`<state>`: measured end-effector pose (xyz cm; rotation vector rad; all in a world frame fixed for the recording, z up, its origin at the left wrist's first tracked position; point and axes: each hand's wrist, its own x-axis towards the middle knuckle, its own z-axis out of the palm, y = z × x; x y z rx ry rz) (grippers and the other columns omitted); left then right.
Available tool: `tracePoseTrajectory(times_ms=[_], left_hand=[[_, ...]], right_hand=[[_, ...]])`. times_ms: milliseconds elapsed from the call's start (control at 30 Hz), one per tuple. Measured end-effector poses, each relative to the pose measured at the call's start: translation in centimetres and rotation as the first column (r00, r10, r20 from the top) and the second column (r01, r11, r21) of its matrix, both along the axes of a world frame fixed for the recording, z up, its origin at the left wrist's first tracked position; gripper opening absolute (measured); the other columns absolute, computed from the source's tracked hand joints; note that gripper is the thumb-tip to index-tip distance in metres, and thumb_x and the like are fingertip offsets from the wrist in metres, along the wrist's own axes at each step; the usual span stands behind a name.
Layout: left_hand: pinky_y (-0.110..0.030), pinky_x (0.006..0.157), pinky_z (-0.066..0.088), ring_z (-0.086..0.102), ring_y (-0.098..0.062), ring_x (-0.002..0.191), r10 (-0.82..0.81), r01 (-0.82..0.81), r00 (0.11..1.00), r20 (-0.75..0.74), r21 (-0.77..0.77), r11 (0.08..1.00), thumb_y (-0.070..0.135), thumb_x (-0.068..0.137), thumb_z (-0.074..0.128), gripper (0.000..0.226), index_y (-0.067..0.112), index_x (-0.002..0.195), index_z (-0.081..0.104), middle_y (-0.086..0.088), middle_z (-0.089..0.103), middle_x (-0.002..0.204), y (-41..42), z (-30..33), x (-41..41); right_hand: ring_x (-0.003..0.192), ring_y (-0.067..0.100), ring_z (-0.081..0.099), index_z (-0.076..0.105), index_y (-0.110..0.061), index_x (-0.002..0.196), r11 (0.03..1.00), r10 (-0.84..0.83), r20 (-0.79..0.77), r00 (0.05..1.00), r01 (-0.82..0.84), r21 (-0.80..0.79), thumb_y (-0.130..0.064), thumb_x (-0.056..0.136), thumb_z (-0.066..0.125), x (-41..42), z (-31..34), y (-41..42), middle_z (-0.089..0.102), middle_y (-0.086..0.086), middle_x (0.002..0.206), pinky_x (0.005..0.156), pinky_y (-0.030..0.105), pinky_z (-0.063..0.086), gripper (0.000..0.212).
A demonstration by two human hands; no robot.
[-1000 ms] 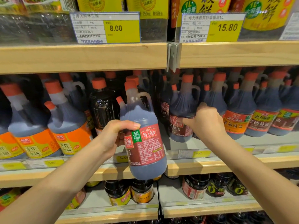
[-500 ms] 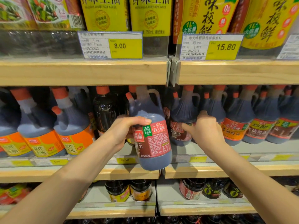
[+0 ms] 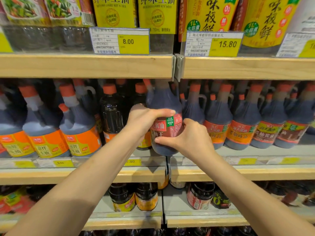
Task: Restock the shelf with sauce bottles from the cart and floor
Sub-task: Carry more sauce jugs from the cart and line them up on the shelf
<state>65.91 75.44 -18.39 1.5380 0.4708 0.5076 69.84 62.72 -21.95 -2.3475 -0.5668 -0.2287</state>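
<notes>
Since the earlier frames, the held sauce bottle has travelled from in front of the shelf edge to the middle shelf, and the right hand has left the neighbouring bottle to join the left hand on it. Both hands now clasp the same bottle: the left hand wraps its upper body from the left with the thumb lying across the top of the label, while the right hand cups the lower right side, thumb pressed along the label's lower edge.

Bottle appearance: a jug-shaped clear plastic body filled with dark brown liquid, narrowing to a shoulder and neck that reach up toward the underside of the upper shelf; its cap cannot be made out. A dark red label with white Chinese characters and a small green patch wraps the midsection. The bottle stands upright at the seam between the two shelf bays, its base at the front of the shelf surface; whether it is fully set down cannot be told.

To its right stands a row of similar jugs with red caps and red-orange labels; to its left, orange-labelled jugs and a dark ribbed bottle. Yellow price tags reading 8.00 and 15.80 hang on the upper shelf beneath yellow-labelled bottles.
</notes>
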Motion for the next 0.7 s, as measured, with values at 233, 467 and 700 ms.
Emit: tracePoseTrajectory(times_ms=[233,467,700], left_hand=[[-0.03,0.077,0.054,0.067,-0.018,0.092,0.205,-0.191,0.979,-0.015,0.3,0.935,0.052,0.037,0.087,0.08,0.01,0.1,0.064,0.001,0.067,0.099,-1.6,-1.6,0.9],[-0.027,0.078,0.049,0.063,-0.024,0.105,0.267,-0.216,0.963,-0.032,0.496,0.841,0.05,0.049,0.085,0.084,0.011,0.118,0.056,-0.006,0.066,0.117,-2.8,-3.8,1.5],[-0.022,0.073,0.043,0.063,-0.023,0.105,0.26,-0.209,0.965,-0.022,0.533,0.82,0.05,0.051,0.085,0.083,0.011,0.118,0.055,-0.005,0.066,0.115,-2.7,-5.2,2.0]], right_hand=[[0.099,0.019,0.063,0.058,-0.016,0.11,0.998,-0.006,-0.022,1.0,0.007,0.059,-0.055,0.052,0.083,1.6,-1.6,0.5,0.069,0.002,0.106,0.078,0.028,0.047,0.074],[0.096,0.025,0.064,0.056,-0.013,0.1,0.997,-0.023,-0.057,0.998,0.027,0.076,-0.053,0.051,0.083,2.5,-3.9,0.5,0.069,0.005,0.102,0.072,0.033,0.049,0.07],[0.096,0.026,0.063,0.059,-0.006,0.102,0.997,-0.041,-0.067,0.997,0.045,0.061,-0.045,0.058,0.084,2.5,-4.8,0.8,0.069,0.009,0.102,0.066,0.025,0.039,0.064]])
